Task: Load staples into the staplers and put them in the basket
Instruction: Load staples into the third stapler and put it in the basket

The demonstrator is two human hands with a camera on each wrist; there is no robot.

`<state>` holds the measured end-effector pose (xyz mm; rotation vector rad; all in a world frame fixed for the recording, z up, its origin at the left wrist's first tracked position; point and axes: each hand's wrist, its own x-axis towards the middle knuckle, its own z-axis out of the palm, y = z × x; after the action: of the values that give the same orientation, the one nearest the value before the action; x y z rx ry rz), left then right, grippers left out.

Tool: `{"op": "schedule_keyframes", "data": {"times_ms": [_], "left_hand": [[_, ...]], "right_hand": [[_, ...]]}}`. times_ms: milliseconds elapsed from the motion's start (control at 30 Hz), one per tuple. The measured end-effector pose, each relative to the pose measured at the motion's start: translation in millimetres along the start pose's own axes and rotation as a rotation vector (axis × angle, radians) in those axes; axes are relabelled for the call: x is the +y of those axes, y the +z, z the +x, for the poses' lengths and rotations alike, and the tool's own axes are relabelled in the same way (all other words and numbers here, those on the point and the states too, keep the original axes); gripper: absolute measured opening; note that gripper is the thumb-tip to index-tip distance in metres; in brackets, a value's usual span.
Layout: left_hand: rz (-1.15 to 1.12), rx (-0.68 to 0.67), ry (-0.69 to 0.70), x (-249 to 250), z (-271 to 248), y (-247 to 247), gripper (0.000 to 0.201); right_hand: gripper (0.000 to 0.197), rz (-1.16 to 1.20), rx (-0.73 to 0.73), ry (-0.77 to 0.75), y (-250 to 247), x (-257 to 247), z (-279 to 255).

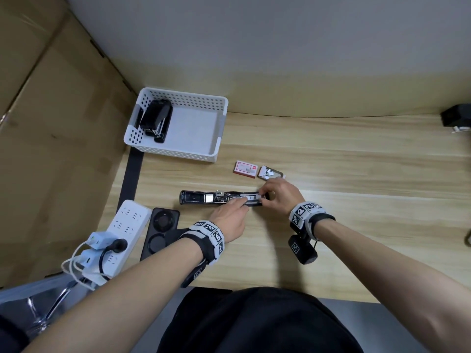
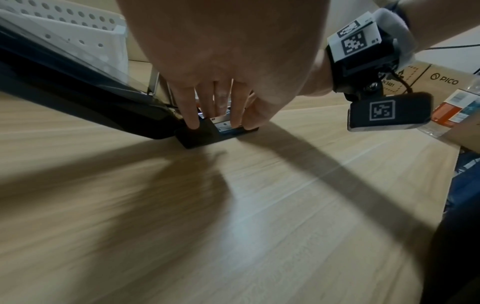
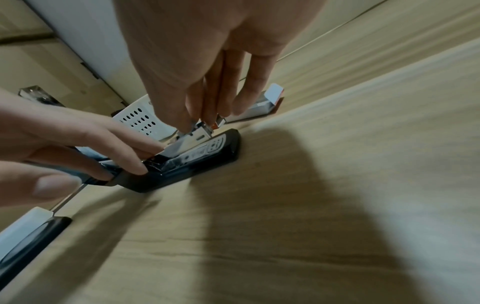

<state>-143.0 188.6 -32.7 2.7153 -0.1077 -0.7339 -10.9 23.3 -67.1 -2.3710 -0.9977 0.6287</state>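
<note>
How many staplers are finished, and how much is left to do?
One black stapler already lies in the white basket. A second stapler is spread open on the table: the left hand steadies it while the right hand pinches a strip of staples over its track. Left to do: seat the strip, close it, and put it in the basket.
</note>
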Motion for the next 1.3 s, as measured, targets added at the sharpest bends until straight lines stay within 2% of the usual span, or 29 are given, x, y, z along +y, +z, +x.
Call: {"op": "schedule_keyframes", "data": {"times_ms": [400,933,1300], "left_hand": [[-0.037,0.030,-0.017,-3.8,7.0,3.3,0.034],[-0.062,-0.013,-0.046,-4.0,12.8,-0.3,0.031],[-0.054,-0.027,-0.064,-2.8,14.6,-3.3,0.029]], "right_hand": [[0.017,-0.049,-0.035,-0.038,-0.9,-2.4,6.1],[0.020,-0.061,-0.080,-0.027,-2.7,-4.9,9.6],[0.015,-0.077,-0.112,-0.048,-9.9,-7.6,10.2]]}}
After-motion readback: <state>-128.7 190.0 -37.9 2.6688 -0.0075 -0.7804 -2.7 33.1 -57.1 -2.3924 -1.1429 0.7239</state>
